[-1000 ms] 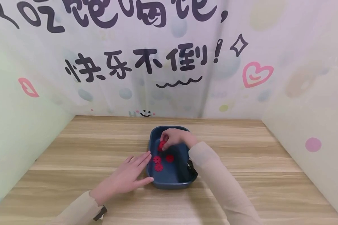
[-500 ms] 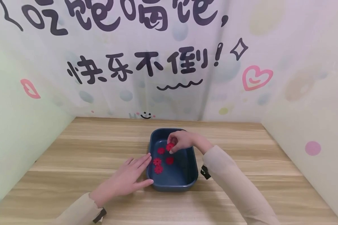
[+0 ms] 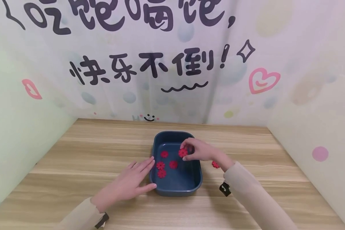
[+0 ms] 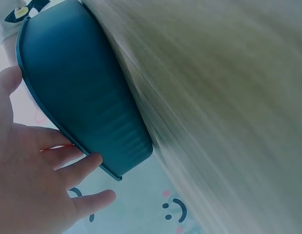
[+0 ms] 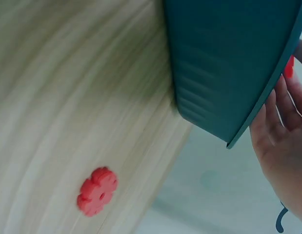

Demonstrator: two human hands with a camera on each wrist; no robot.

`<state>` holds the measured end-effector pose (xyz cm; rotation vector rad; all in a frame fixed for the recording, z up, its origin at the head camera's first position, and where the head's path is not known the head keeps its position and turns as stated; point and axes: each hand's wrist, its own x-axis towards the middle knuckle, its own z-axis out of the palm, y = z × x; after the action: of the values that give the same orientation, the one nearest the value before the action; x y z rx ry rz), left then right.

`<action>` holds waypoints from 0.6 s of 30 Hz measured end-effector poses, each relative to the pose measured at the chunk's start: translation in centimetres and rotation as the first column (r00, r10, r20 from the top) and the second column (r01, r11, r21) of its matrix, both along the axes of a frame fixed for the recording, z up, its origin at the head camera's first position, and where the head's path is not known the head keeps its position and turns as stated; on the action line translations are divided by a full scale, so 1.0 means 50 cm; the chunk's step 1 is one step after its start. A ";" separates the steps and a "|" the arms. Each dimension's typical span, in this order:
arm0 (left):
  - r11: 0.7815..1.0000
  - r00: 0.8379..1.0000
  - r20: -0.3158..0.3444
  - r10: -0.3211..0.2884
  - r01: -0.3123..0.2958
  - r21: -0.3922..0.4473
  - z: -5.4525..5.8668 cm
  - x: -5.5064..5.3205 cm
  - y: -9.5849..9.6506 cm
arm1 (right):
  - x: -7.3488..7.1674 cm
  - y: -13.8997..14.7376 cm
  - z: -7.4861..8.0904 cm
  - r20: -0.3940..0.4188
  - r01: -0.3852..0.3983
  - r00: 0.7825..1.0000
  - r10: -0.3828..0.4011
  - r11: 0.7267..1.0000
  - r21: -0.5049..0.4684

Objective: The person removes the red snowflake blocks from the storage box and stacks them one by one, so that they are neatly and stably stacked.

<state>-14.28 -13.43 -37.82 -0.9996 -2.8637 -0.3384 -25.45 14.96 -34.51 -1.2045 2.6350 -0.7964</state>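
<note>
A dark blue rectangular tray [image 3: 178,193] stands on the wooden table, with several red flower-shaped plastic pieces inside, such as the red flower-shaped piece [image 3: 173,164] near its middle. My right hand [image 3: 200,150] pinches another red flower-shaped piece [image 3: 183,153] between thumb and fingers over the tray's right side. In the right wrist view, that hand [image 5: 287,131] is partly behind the tray wall. My left hand [image 3: 126,182] lies along the tray's left side, fingers extended and touching the rim. The left wrist view shows these fingertips at the tray edge [image 4: 87,97].
One loose red flower-shaped piece [image 5: 98,191] lies on the table right of the tray, partly covered by my right wrist in the head view. Behind the wooden table [image 3: 89,153] rises a printed white backdrop [image 3: 109,99], with pale walls at both sides.
My right hand has moved rightward across the tray with the pinched red flower-shaped piece. The loose piece on the table has come into view beside the right wrist. My left hand stays put.
</note>
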 end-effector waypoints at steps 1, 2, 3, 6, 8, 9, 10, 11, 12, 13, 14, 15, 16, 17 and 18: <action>1.000 1.000 -0.003 0.000 0.000 0.001 0.000 0.000 0.000 | 0.001 0.005 -0.001 -0.018 -0.001 1.000 0.001 1.000 -0.023; 1.000 1.000 -0.006 -0.001 0.001 0.001 0.000 0.000 -0.001 | 0.003 0.010 -0.002 -0.031 0.001 1.000 -0.002 0.999 -0.043; 1.000 1.000 -0.006 -0.002 0.002 0.003 0.000 -0.001 -0.001 | 0.004 0.014 -0.002 -0.043 0.001 0.999 -0.004 0.998 -0.065; 1.000 1.000 -0.001 -0.001 0.001 0.004 0.001 -0.001 0.000 | 0.009 0.031 -0.002 -0.048 0.019 0.999 -0.024 0.995 -0.100; 1.000 1.000 0.004 -0.001 0.001 0.003 0.003 0.000 0.000 | 0.014 0.044 -0.002 -0.035 0.031 0.999 -0.035 0.993 -0.116; 1.000 1.000 0.008 -0.002 0.002 0.005 0.003 0.001 0.000 | 0.017 0.050 -0.002 -0.034 0.035 0.999 -0.039 0.992 -0.123; 1.000 1.000 0.012 -0.002 0.002 0.003 0.004 0.001 0.000 | 0.020 0.057 -0.002 -0.034 0.041 0.998 -0.046 0.991 -0.129; 1.000 1.000 0.015 -0.001 0.001 0.003 0.004 0.002 0.001 | 0.023 0.064 -0.002 -0.039 0.046 0.998 -0.052 0.990 -0.137; 1.000 1.000 0.018 0.000 0.000 0.003 0.005 0.002 0.001 | 0.025 0.071 -0.003 -0.045 0.051 0.997 -0.058 0.988 -0.145; 1.000 1.000 0.020 0.000 0.000 0.002 0.005 0.002 0.001 | 0.026 0.078 -0.005 -0.050 0.053 0.997 -0.061 0.987 -0.155; 1.000 1.000 0.021 0.001 -0.001 0.002 0.005 0.002 0.001 | 0.028 0.086 -0.007 -0.055 0.057 0.996 -0.067 0.985 -0.163; 1.000 1.000 0.021 0.003 -0.003 0.001 0.004 0.002 0.001 | 0.029 0.093 -0.009 -0.059 0.063 0.995 -0.074 0.983 -0.170; 1.000 1.000 0.019 0.003 -0.003 0.000 0.004 0.002 0.001 | 0.029 0.100 -0.012 -0.062 0.069 0.995 -0.081 0.982 -0.177; 1.000 1.000 0.020 0.004 -0.004 -0.002 0.003 0.002 0.001 | 0.028 0.107 -0.015 -0.065 0.074 0.994 -0.087 0.980 -0.182; 1.000 1.000 0.020 0.005 -0.005 -0.005 0.003 0.002 0.001 | 0.028 0.114 -0.018 -0.064 0.079 0.994 -0.093 0.979 -0.188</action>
<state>-14.16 -13.36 -37.68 -0.9954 -2.8857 -0.3429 -24.04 20.66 -35.40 -1.1891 2.7385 -1.0534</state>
